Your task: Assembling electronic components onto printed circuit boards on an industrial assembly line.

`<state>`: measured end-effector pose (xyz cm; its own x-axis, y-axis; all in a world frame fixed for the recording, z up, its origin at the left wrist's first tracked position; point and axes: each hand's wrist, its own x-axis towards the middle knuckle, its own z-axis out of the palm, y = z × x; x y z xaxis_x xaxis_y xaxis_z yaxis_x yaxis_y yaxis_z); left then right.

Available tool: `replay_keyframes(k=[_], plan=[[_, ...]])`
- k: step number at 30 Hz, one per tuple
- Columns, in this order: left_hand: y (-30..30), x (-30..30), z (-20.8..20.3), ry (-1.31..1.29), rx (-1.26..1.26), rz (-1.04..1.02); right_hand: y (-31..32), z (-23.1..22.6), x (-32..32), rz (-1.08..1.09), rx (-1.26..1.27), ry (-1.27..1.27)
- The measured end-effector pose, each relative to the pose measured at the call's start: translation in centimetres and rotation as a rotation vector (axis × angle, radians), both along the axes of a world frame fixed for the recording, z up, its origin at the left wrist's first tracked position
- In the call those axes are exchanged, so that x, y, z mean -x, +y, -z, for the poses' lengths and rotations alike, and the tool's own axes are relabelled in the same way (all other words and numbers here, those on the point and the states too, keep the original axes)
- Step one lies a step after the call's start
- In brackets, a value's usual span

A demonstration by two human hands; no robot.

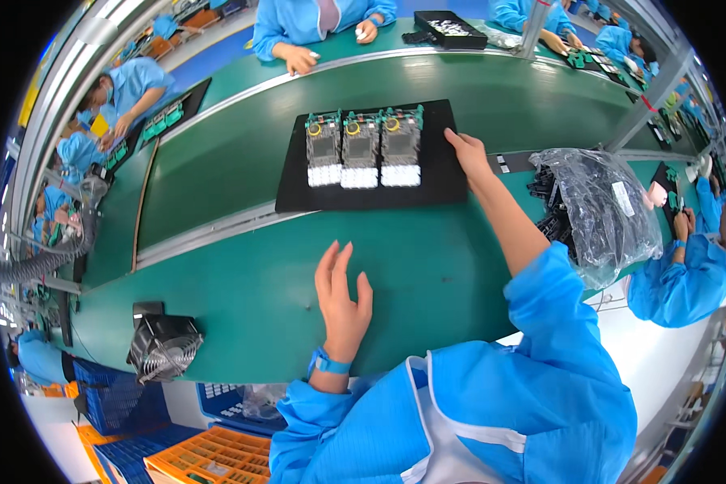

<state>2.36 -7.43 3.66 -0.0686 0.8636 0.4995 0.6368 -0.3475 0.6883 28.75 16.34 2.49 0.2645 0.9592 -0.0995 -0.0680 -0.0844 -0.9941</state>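
Observation:
My right hand [469,153] grips the right edge of a flat black tray [294,194], its thumb on top and its fingers mostly hidden. Three circuit boards [359,147] lie side by side on the tray. Each one has a grey rectangular screen, a yellow ring near the top, green edging and white pads at the lower end. The tray spans the rail between the conveyor belt and my worktable. My left hand [343,294], with a blue wrist strap, hovers over the green tabletop below the tray. Its fingers are apart and it holds nothing.
A clear plastic bag [605,206] of black parts sits to the right. On the left stands a black fan [165,347]. Orange and blue crates [210,456] are below the table edge. Across the green belt [218,165], a person works beside a black box [450,31] of white pieces.

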Motion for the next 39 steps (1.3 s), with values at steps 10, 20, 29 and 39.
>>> replay_keyframes(k=[10, 20, 29, 39], plan=[[-0.4, -0.3, 0.0, -0.040, 0.074, 0.067, -6.8, -2.8, 0.2, -0.944, -0.504, 1.101], [0.2, -1.5, 0.0, 0.023, 0.097, 0.070, -9.9, -3.5, 1.8, -1.269, -0.662, 1.142], [0.4, -1.4, 0.9, 0.082, 0.035, 0.093, -10.4, -4.0, 1.5, -1.354, -0.681, 1.081], [0.6, -1.6, 0.9, 0.044, 0.049, 0.048, -10.1, -4.7, 0.6, -0.942, -0.541, 1.055]])
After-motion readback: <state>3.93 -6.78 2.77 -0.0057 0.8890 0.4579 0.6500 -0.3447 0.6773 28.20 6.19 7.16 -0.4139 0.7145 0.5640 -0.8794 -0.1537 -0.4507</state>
